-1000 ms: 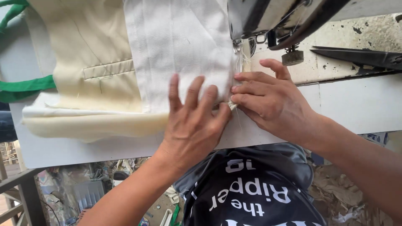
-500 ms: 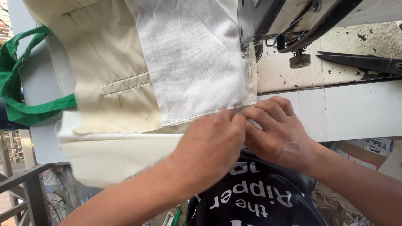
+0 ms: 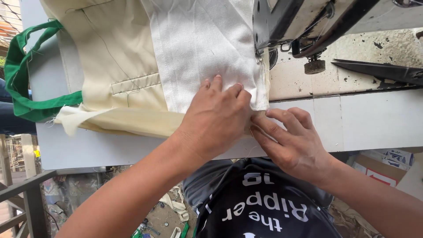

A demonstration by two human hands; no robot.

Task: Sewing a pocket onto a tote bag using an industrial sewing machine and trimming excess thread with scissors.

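White cloth [image 3: 207, 48] lies flat on the tabletop [image 3: 374, 119], over a cream garment [image 3: 119, 57], its right edge running up under the sewing machine [image 3: 304, 22]. Its near right corner sits at the tabletop's front edge, where both our hands meet.

Handling, judged: the cloth looks thin, soft and light; it will fold, pucker and slide over the cream layer unless held down. Not fragile. Best hold seems to be a flat palm on the face plus a pinch at the hem or corner, close to the needle line.

Left hand [image 3: 216, 121]: laid palm-down on the cloth's lower right part, fingers [image 3: 217, 83] close together and a little curled, tips pressing the cloth. Nothing gripped.

Right hand [image 3: 293, 143]: comes in from the right, fingers [image 3: 282, 115] extended and held together, tips at the cloth's corner just beside the left hand. We cannot tell whether the thumb pinches the edge; the left hand hides it.

Around: a green strap [image 3: 22, 75] loops off the garment at far left. Dark shears [image 3: 383, 70] lie on the machine bed to the right, well apart from the hands. A knurled screw [image 3: 314, 66] hangs below the machine arm.
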